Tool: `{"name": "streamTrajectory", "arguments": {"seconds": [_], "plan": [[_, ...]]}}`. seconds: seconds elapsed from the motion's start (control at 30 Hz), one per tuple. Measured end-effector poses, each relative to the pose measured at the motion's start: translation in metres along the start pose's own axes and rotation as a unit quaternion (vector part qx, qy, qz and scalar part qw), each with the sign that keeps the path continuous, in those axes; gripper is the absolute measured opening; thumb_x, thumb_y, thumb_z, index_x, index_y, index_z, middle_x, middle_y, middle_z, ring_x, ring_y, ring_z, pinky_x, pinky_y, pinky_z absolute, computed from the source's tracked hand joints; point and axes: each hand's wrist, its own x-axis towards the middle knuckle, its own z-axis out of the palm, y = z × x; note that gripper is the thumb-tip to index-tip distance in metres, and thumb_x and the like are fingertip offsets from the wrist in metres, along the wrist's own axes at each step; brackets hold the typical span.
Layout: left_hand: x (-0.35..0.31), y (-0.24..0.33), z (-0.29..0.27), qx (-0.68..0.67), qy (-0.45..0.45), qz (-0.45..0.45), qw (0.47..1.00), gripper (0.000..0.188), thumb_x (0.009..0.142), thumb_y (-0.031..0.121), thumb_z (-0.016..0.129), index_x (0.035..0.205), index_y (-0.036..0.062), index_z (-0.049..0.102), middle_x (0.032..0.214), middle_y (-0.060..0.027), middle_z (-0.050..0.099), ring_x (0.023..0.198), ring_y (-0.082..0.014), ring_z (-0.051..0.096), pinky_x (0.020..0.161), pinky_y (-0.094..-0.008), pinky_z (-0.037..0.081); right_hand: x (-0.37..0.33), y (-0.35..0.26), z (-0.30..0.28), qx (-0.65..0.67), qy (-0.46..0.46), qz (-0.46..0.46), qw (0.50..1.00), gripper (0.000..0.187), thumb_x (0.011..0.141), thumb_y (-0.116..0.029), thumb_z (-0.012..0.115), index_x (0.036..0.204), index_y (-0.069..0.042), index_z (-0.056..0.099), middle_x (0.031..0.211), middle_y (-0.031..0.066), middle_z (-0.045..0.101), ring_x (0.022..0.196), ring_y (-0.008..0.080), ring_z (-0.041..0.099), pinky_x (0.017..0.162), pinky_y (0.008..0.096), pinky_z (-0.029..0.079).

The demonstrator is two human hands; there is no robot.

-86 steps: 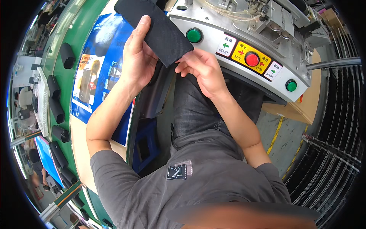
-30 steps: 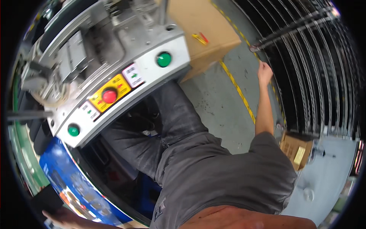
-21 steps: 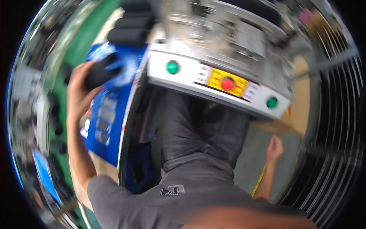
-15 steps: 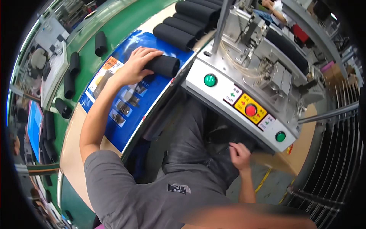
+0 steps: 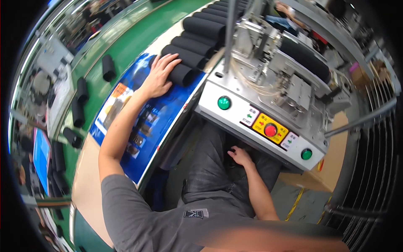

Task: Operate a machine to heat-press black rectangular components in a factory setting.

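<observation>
My left hand (image 5: 158, 79) is closed over the left end of a black tube (image 5: 181, 74), fingers across its top and thumb on its near side. That tube lies on a blue printed sheet (image 5: 166, 110), against the near end of a row of similar black tubes (image 5: 187, 56). My right hand (image 5: 240, 156) is over my lap, below the machine's front edge, its fingers curled in loosely with nothing visible in them. In front of me, a metal machine (image 5: 256, 80) carries a black tube (image 5: 304, 61) at its far right.
The machine's white front panel has green buttons (image 5: 224, 103) at both ends and a red button (image 5: 270, 130) between. More black tubes (image 5: 77, 111) lie on the green surface at left. A wire rack (image 5: 365, 168) stands at right, beside a cardboard piece (image 5: 336, 157). Another person (image 5: 285, 10) is beyond the machine.
My left hand has slid the black tube away from me, up against the row. My right hand has moved left over my lap. The view has shifted slightly.
</observation>
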Motion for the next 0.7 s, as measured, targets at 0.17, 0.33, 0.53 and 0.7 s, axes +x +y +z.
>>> {"name": "streamTrajectory", "arguments": {"seconds": [0.17, 0.33, 0.53, 0.7], "plan": [[0.006, 0.006, 0.015, 0.003, 0.023, -0.011, 1.0, 0.09, 0.07, 0.001, 0.062, 0.159, 0.0083, 0.049, 0.17, -0.0133, 0.045, 0.16, -0.0374, 0.038, 0.137, -0.0601, 0.017, 0.024, 0.04, 0.015, -0.04, -0.046, 0.019, 0.998, 0.045, 0.104, -0.034, 0.069, 0.136, -0.002, 0.07, 0.114, 0.0186, 0.081, 0.099, 0.0407, 0.076, 0.087, 0.0475, 0.06], [0.017, 0.003, 0.029, 0.017, 0.028, -0.004, 0.999, 0.088, 0.072, 0.001, 0.061, 0.159, 0.0091, 0.05, 0.169, -0.0122, 0.047, 0.158, -0.0368, 0.04, 0.136, -0.06, 0.017, 0.039, 0.038, 0.044, -0.071, -0.096, 0.011, 0.993, 0.044, 0.104, -0.03, 0.065, 0.137, -0.001, 0.07, 0.12, 0.0217, 0.08, 0.107, 0.0461, 0.075, 0.091, 0.0517, 0.06], [0.043, 0.004, 0.048, 0.029, 0.063, -0.003, 0.998, 0.087, 0.073, 0.002, 0.061, 0.159, 0.0103, 0.051, 0.167, -0.011, 0.049, 0.156, -0.0364, 0.043, 0.135, -0.0606, 0.017, 0.031, 0.027, 0.036, -0.145, -0.144, 0.031, 0.978, 0.045, 0.103, -0.027, 0.063, 0.139, -0.001, 0.069, 0.125, 0.0227, 0.079, 0.114, 0.0494, 0.073, 0.093, 0.0534, 0.06], [0.064, -0.008, 0.066, 0.04, 0.075, -0.004, 0.996, 0.086, 0.074, 0.002, 0.061, 0.159, 0.011, 0.051, 0.166, -0.0107, 0.05, 0.155, -0.0362, 0.044, 0.135, -0.0609, 0.017, 0.031, 0.029, 0.035, -0.124, -0.117, 0.022, 0.985, 0.044, 0.103, -0.027, 0.063, 0.139, -0.002, 0.069, 0.124, 0.022, 0.08, 0.114, 0.0489, 0.074, 0.094, 0.0532, 0.06]]}}
